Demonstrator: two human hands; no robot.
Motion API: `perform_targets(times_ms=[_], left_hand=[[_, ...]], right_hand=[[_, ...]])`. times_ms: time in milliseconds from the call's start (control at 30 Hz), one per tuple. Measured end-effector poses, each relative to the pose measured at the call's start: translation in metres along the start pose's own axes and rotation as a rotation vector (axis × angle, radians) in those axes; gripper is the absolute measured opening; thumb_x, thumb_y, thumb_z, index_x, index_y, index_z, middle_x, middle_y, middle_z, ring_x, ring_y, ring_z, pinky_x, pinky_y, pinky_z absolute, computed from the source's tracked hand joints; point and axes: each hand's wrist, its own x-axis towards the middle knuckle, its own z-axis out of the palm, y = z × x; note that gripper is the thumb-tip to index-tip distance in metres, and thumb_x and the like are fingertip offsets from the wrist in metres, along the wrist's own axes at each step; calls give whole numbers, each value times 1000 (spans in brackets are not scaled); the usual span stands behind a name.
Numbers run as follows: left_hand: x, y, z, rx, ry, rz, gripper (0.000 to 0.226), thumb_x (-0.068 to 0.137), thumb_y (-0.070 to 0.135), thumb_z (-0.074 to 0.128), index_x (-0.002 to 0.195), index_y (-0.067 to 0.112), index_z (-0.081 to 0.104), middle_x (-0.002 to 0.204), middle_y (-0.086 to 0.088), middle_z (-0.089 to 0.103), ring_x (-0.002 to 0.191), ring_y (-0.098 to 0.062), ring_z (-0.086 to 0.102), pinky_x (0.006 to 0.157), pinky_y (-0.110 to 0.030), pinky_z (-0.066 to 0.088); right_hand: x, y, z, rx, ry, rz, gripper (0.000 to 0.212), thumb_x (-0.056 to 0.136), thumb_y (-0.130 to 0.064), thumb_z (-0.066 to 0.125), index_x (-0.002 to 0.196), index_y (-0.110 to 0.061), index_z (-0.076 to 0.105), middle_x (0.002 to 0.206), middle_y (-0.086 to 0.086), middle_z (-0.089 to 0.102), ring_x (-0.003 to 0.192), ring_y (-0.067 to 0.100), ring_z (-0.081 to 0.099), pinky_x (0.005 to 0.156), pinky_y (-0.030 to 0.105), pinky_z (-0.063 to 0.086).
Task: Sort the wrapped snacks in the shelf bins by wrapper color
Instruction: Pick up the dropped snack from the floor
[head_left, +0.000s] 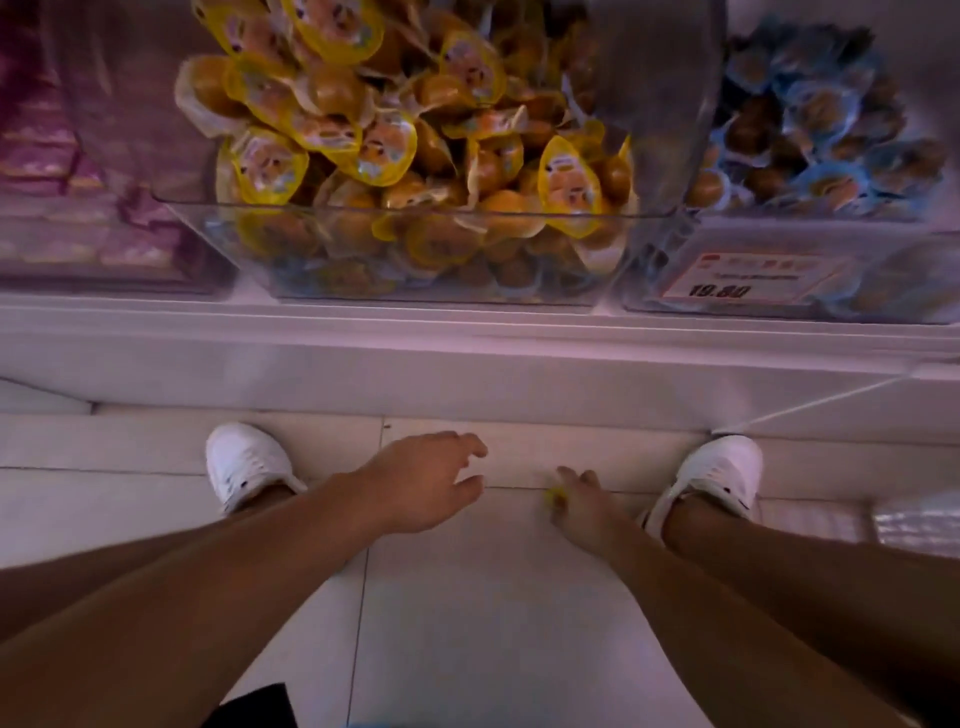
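Yellow-wrapped snacks (395, 145) are filling the clear middle bin (426, 249); right of that bin, blue-wrapped snacks (821, 124) are sitting behind a price tag (748, 280), and left of it purple packets (62, 156) are lying. Below the bin, past the white shelf edge (467, 332), you are reaching down between your white shoes (244, 462): your left hand (426, 483) is hanging with fingers loosely spread, while your right hand (582, 499) is pinching a small yellow snack (558, 498) near the tiled floor (493, 623).

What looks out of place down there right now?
A yellow snack is down at floor level between the shoes, pinched by the right hand, not in the yellow bin. Blue wrappers seem to show at that bin's bottom.
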Motion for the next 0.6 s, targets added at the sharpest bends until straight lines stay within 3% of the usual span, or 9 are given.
perform_targets(times_ms=[100, 200, 267, 333, 433, 600], left_hand=[[0, -4, 9, -57, -13, 3, 42, 95, 46, 53, 135, 35, 49, 126, 9, 61, 109, -11, 60, 87, -21, 41], [5, -10, 5, -64, -17, -30, 40, 94, 45, 55, 133, 35, 51, 124, 11, 61, 105, -11, 61, 89, -24, 45], [10, -15, -3, -41, -14, -47, 40, 94, 45, 55, 133, 35, 51, 124, 11, 62, 105, -11, 61, 91, -26, 46], [14, -17, -15, 26, -19, -51, 42, 94, 45, 53, 135, 35, 49, 126, 10, 60, 108, -12, 60, 93, -27, 46], [12, -4, -36, 215, -29, 17, 48, 95, 47, 50, 140, 32, 43, 133, 4, 56, 117, -20, 57, 96, -32, 45], [-18, 41, -79, 300, 67, 134, 56, 92, 52, 55, 141, 32, 37, 129, -2, 57, 115, -27, 57, 91, -35, 45]], right_hand=[[24, -8, 27, 71, 58, 20, 48, 90, -32, 57, 133, -16, 46, 124, 12, 46, 101, 35, 60, 80, 33, 48], [29, -8, 42, 82, 100, -28, 29, 92, -21, 51, 118, -11, 58, 114, 13, 59, 105, 33, 58, 86, 34, 41], [26, -10, 32, 252, 92, 24, 13, 87, -20, 59, 98, -14, 60, 97, 10, 64, 94, 27, 61, 77, 33, 43], [22, -20, 8, 441, 58, 59, 11, 80, -19, 70, 88, -15, 63, 86, 10, 68, 78, 20, 59, 67, 30, 44], [6, -51, -43, 643, -13, -88, 16, 74, -13, 78, 81, -16, 65, 75, 9, 69, 64, 18, 60, 61, 32, 50], [-66, -107, -133, 843, -20, -398, 19, 79, -5, 80, 83, -8, 61, 59, -3, 64, 49, 4, 58, 50, 18, 45]])
